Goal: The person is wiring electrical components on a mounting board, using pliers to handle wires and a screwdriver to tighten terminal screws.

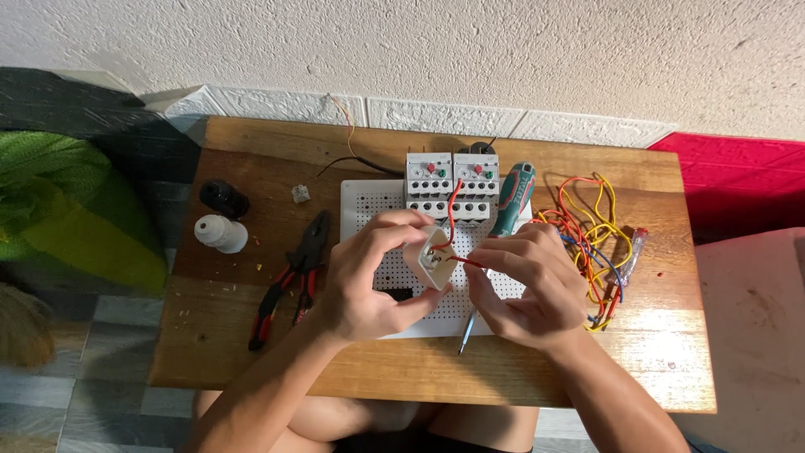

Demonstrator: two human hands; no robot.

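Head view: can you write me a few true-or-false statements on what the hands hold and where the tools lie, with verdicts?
1. The left hand holds a small white electrical fitting. True.
2. The right hand pinches a blue wire. False: it pinches a red wire that runs into the fitting.
3. The pliers lie on the white perforated board. False: they lie on the wooden table, left of the board.
4. A teal-handled screwdriver rests on the board's right edge. True.
5. A bundle of loose wires lies right of the hands. True.
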